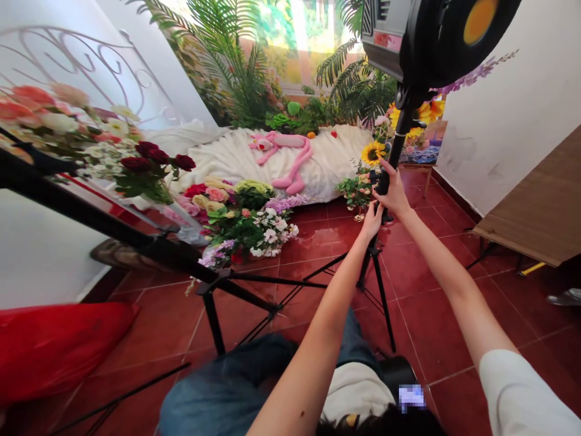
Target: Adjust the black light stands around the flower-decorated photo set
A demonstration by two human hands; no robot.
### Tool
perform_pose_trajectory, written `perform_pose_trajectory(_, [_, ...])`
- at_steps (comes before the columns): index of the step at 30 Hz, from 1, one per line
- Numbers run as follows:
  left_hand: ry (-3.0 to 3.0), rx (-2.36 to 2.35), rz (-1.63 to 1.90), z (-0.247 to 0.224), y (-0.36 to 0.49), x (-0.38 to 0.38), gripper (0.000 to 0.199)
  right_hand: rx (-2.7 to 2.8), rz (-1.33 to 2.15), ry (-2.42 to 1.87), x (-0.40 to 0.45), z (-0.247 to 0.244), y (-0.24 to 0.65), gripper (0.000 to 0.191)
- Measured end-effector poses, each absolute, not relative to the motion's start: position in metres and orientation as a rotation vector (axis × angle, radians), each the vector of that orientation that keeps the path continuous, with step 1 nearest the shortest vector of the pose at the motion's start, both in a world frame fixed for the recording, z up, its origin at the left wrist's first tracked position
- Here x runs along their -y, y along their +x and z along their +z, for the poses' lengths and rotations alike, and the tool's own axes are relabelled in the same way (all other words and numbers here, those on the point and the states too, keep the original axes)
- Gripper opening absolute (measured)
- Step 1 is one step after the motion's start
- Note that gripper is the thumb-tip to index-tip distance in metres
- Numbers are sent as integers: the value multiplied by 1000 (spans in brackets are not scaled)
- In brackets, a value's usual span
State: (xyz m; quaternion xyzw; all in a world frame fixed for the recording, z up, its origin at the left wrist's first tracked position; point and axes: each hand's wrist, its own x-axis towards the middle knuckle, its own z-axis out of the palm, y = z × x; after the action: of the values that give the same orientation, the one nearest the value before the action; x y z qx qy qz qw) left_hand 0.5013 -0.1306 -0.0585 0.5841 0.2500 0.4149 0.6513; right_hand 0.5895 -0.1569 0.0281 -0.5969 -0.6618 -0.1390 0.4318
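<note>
At three o'clock, we clasped the stand (398, 145) with the right hand (394, 192) above the left hand (373, 221), both curled round it, presumably to steady the lamp (429, 51) at one o'clock.

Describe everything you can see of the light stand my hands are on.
The light stand is black, seemingly metal and plastic, with a slim pole, a chunky collar and thin, spread tripod legs on the red tiled floor. It stands upright, carrying a bulky lamp on top. The right hand grips the collar; the left hand is on the pole just below.
</note>
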Motion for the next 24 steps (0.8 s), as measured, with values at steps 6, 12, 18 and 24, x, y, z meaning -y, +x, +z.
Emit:
perform_pose_trajectory(6, [1347, -613, 941, -54, 499, 135, 32, 1462, -366, -1547, 156, 49, 573, 62])
perform_pose_trajectory(12, [1444, -553, 917, -40, 489, 135, 32, 1531, -406, -1462, 153, 106, 581, 61])
perform_pose_trajectory(18, [1533, -498, 978, -24, 497, 132, 38, 1606, -491, -1407, 148, 149, 595, 73])
perform_pose_trajectory(24, [1589, -517, 953, -25, 498, 128, 32, 1586, -468, -1355, 161, 145, 583, 75])
